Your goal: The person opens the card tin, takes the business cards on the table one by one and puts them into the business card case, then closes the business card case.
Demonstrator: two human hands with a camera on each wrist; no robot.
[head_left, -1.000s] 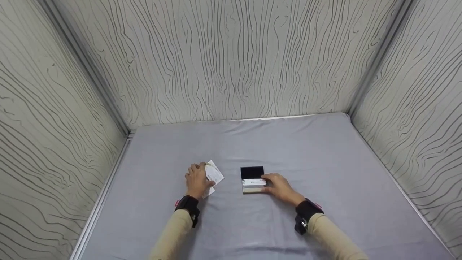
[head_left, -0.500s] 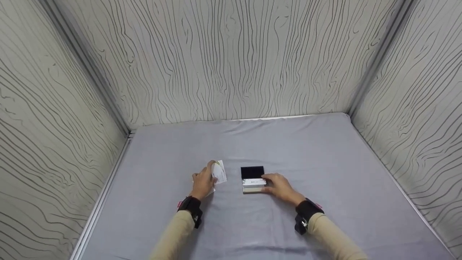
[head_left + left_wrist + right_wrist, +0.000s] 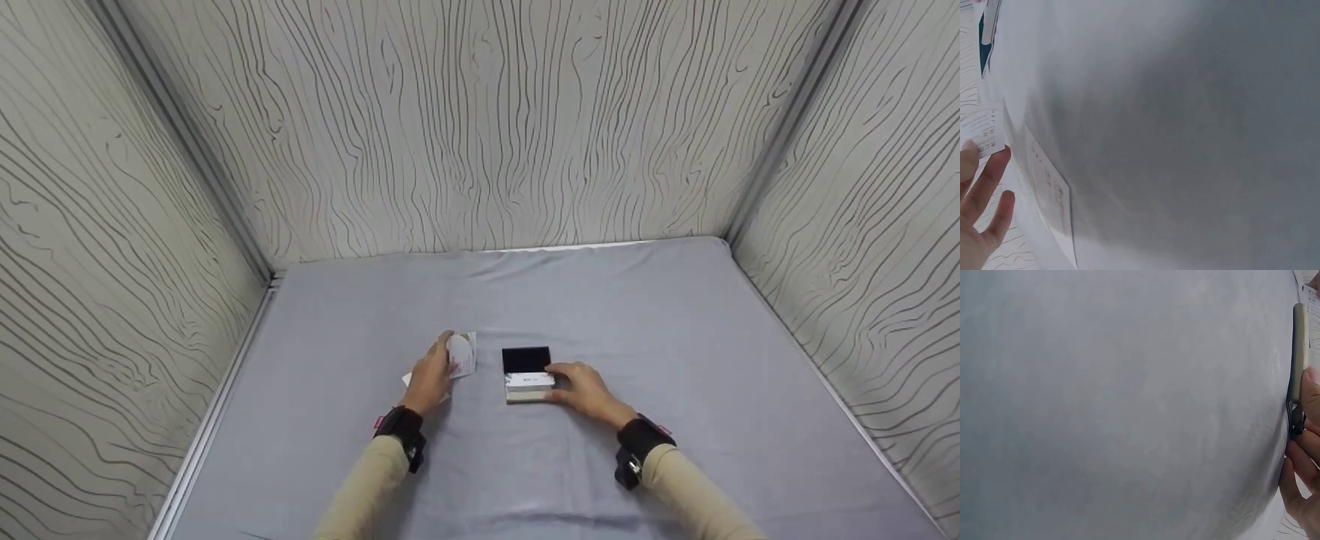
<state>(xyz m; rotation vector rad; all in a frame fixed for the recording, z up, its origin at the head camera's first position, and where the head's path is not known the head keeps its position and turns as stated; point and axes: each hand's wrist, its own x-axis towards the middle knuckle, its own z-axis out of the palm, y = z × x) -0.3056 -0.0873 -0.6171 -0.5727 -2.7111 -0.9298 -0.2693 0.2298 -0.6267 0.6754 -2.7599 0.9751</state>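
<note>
Head view shows the left hand (image 3: 429,381) pinching a white card (image 3: 462,353), lifted and bent, just left of the open card case (image 3: 527,374). The right hand (image 3: 583,390) grips the case's right edge with curled fingers (image 3: 1297,464). More cards (image 3: 1050,185) lie flat on the grey cloth (image 3: 600,300), partly hidden beneath the left hand. Card print is too small to read.
</note>
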